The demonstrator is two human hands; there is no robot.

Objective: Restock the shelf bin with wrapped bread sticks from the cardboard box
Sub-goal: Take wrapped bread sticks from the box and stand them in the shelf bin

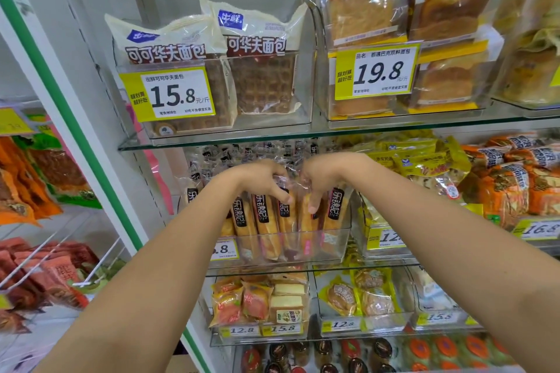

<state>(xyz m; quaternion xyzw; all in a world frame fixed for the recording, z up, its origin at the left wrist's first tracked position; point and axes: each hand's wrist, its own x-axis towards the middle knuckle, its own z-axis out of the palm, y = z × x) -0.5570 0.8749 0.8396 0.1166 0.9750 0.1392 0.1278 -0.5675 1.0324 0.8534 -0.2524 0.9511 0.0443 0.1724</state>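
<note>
The glass shelf (212, 142) crosses the view just above centre, and under it, at the centre of the picture, sits the clear plastic bin (333, 245) that is being filled. The wrapped bread sticks (263, 221) stand upright in it, packed side by side, with more rows behind them towards 12 o'clock. The cardboard box is not in view. Cocoa waffle bread packs (260, 70) fill the bin above at 12 o'clock, and yellow snack packs (424, 160) lie at 3 o'clock. The left hand (266, 180) has its fingers curled down over the crinkled tops of the front sticks and pinches the film. The right hand (318, 179), just beside it at 3 o'clock, is curled the same way, its fingertips (313, 208) pressing on the face of one stick. The bin's front wall is low against the tall sticks, so letting go before they lean back could tip the front row out over it. A hard squeeze would likely dent the soft bread or split the thin film. Both hands work close beneath the glass edge, so a quick lift could knock the knuckles.
</note>
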